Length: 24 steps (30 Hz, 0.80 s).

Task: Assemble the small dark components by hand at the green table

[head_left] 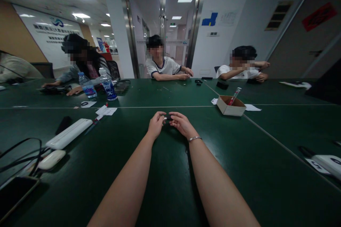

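Out in front of me, over the green table (pixel 170 163), both hands meet at a small black object with a shiny silver end (pixel 167 117). It is too small for me to name its kind. The fingers of my left hand (pixel 156 125) pinch the silver end. My right hand (pixel 182 123) closes its fingers on the black end, and its wrist wears a silver bracelet (pixel 195 138). The fingertips hide part of the object. Whether it touches the tabletop I cannot tell.
A cardboard box (pixel 231 110) with a tube stands ahead right. Two water bottles (pixel 108 87) stand ahead left. Nearer left lie a white power strip (pixel 69 134), a white mouse-like thing (pixel 52 159), cables and a phone (pixel 17 195). Several people sit across the table.
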Each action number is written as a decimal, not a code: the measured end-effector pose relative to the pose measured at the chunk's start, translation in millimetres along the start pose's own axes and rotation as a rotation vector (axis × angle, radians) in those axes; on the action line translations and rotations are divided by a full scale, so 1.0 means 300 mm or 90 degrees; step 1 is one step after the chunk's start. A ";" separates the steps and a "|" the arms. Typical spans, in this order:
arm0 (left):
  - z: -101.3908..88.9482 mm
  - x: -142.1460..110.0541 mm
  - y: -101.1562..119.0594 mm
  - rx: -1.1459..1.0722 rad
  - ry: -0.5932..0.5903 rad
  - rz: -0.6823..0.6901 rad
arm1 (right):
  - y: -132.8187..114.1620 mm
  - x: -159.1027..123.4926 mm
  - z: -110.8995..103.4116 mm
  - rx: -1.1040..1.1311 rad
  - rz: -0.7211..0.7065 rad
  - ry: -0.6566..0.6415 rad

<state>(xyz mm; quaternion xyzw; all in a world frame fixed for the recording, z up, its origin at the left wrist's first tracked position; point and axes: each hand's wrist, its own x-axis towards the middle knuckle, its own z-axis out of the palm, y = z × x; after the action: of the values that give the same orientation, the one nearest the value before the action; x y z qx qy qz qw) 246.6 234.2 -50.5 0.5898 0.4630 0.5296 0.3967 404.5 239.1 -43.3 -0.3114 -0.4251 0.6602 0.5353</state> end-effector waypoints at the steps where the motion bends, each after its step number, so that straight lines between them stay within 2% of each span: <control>1: 0.000 0.000 0.000 -0.001 -0.002 -0.002 | 0.000 0.000 0.000 0.000 -0.001 0.001; 9: 0.002 -0.001 0.001 -0.004 -0.021 -0.007 | 0.004 0.005 -0.003 0.006 0.000 0.006; 24: 0.007 -0.013 0.039 -0.023 -0.008 -0.012 | 0.003 0.003 -0.001 -0.003 -0.006 0.004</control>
<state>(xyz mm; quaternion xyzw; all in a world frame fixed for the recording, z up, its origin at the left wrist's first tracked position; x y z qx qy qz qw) 250.1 227.4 -40.7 0.5817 0.4559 0.5304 0.4153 404.0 239.9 -44.2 -0.3127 -0.4260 0.6556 0.5393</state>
